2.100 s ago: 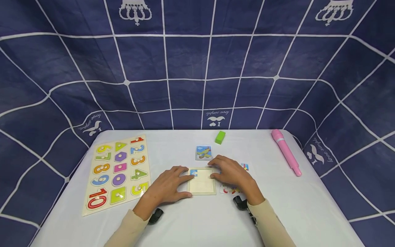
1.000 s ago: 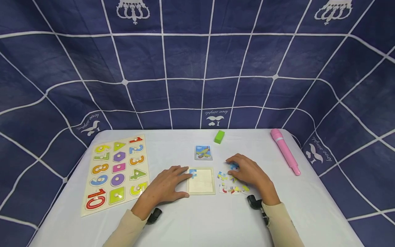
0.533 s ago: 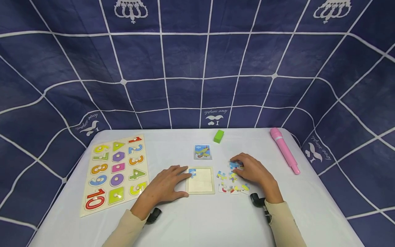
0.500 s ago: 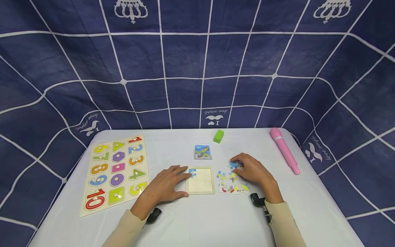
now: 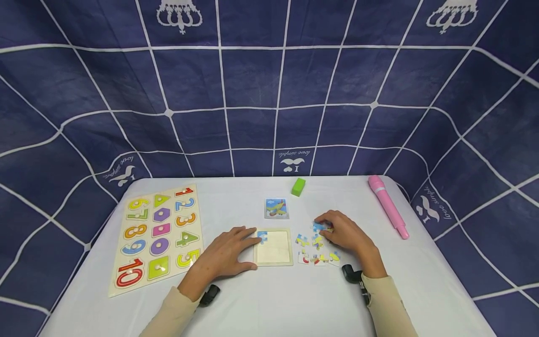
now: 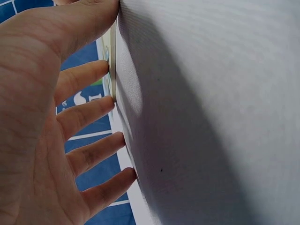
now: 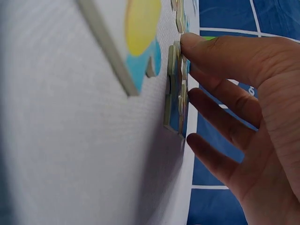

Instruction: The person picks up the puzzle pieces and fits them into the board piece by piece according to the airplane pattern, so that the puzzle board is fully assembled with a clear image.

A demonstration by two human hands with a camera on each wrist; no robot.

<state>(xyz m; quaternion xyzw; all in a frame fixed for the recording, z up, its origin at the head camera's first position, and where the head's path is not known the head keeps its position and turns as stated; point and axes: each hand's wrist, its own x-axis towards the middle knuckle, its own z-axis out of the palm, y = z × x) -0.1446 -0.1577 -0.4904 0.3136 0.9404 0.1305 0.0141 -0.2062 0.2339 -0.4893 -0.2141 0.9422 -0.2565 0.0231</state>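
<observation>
A square wooden puzzle tray [image 5: 273,263] lies before me, with one blue jigsaw piece [image 5: 262,236] in its far-left corner. My left hand [image 5: 227,252] rests at the tray's left side. Its fingers are spread, fingertips touching the frame and the table. Right of the tray, my right hand [image 5: 347,234] pinches a blue puzzle piece [image 5: 317,226] between thumb and forefinger, low over the table. In the right wrist view, several overlapping puzzle pieces [image 7: 173,89] lie under its fingertips, partly hidden. More loose pieces [image 5: 302,239] are spread nearer to me.
Behind the tray lies a small airplane picture [image 5: 276,208], with a green block [image 5: 298,186] farther back. A number-and-shape board [image 5: 157,238] covers the left side. At the far right is a pink microphone-like toy [image 5: 389,206]. A dark blue gridded curtain [image 5: 248,126] surrounds the table.
My right hand has moved right from above the tray to the loose pieces, uncovering several of them. It has barely shifted in the last half second. The left hand keeps its place.
</observation>
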